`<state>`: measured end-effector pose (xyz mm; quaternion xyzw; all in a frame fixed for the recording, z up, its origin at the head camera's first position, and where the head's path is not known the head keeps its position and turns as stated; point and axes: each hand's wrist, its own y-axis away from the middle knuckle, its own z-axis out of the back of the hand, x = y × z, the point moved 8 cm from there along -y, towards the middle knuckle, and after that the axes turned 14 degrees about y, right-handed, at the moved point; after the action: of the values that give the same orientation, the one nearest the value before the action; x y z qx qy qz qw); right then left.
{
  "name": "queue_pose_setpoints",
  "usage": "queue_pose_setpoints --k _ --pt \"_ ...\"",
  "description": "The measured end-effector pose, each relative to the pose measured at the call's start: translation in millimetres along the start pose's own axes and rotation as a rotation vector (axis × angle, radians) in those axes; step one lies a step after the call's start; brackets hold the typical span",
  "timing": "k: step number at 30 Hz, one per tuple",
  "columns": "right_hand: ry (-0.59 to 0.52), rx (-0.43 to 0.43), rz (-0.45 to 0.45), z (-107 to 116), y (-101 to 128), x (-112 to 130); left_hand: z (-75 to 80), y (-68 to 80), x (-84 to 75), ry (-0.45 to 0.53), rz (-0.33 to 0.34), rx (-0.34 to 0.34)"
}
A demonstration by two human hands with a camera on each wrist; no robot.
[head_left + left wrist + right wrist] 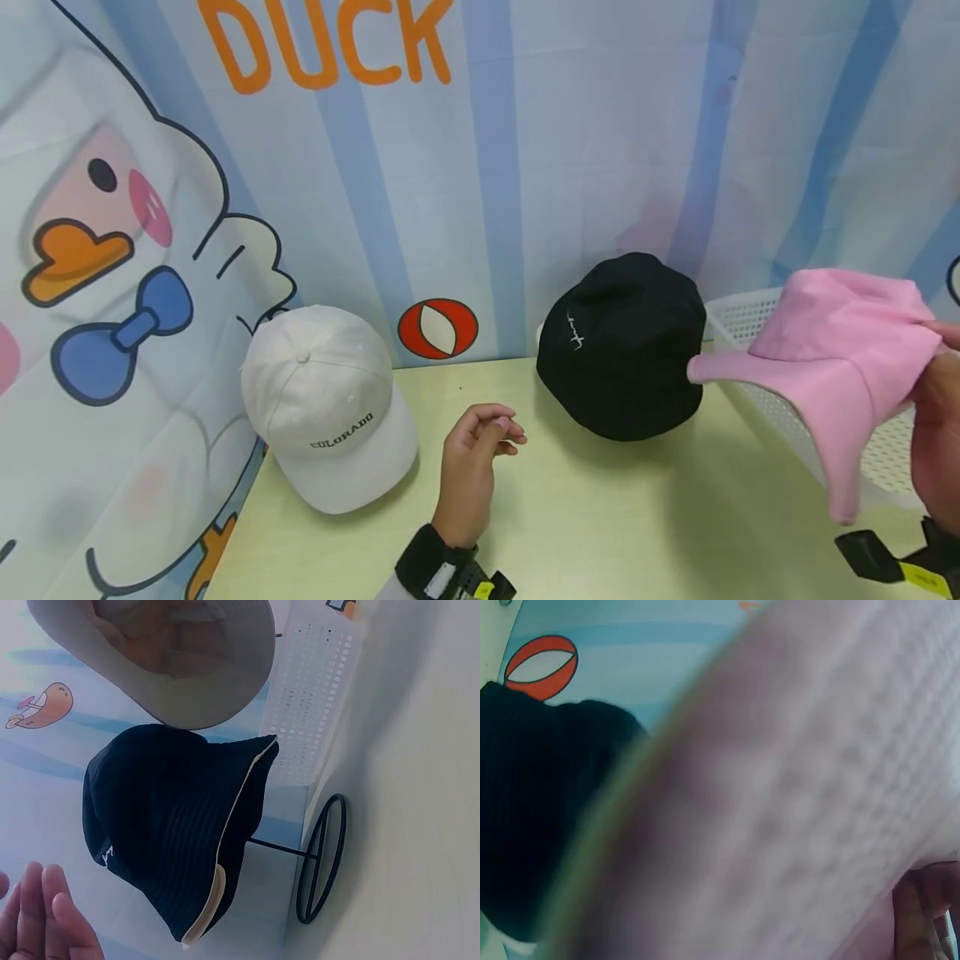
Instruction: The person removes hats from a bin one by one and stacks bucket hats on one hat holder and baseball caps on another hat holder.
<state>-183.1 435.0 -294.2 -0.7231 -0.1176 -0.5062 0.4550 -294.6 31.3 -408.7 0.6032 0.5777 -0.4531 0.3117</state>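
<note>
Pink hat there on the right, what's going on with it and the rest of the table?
A person's right hand holds the pink hat up in the air, in front of a white basket. The left hand hovers over the table, fingers loosely curled, holding nothing. A black hat sits on a wire stand beside the basket. A white cap lettered COLORADO rests at the table's left end.

— What's on your left hand (pixel 472 467)?
— Nothing on the hand itself; at your wrist sits a black band (pixel 431 560) with a small white label, and a black device with a yellow tag beside it.
— And your right hand (pixel 937 433)?
— Bare too, above a black unit (pixel 870 557) with a yellow tag.
</note>
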Motion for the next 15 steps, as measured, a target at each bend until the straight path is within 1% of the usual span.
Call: queue_pose_setpoints --k 2,3,5,7,9,10,12,13,15 --pt "-0.084 -0.01 -0.002 -3 4 1 0.0 0.2 -0.2 0.0 0.002 0.0" --pt "-0.144 -0.003 0.007 -5 6 2 0.0 0.3 -0.3 0.001 0.003 0.0" --pt "-0.218 0.005 0.018 -9 10 6 -0.1 0.3 -0.3 0.003 0.004 0.001" --pt "-0.242 0.01 0.033 -13 14 11 -0.2 0.3 -0.1 0.005 0.006 0.002" --pt "-0.314 0.05 0.06 -19 18 16 -0.3 0.3 0.1 0.006 0.005 0.005" --pt "-0.325 0.054 0.064 -21 21 19 -0.3 0.3 0.2 0.007 0.005 0.007" --pt "-0.39 0.086 0.082 -27 25 24 -0.4 0.2 0.2 0.007 0.004 0.01" --pt "-0.44 0.105 0.09 -29 27 26 -0.5 0.2 0.1 0.007 0.004 0.011" --pt "-0.498 0.108 0.086 -34 31 30 -0.7 0.2 -0.3 0.008 0.004 0.012"
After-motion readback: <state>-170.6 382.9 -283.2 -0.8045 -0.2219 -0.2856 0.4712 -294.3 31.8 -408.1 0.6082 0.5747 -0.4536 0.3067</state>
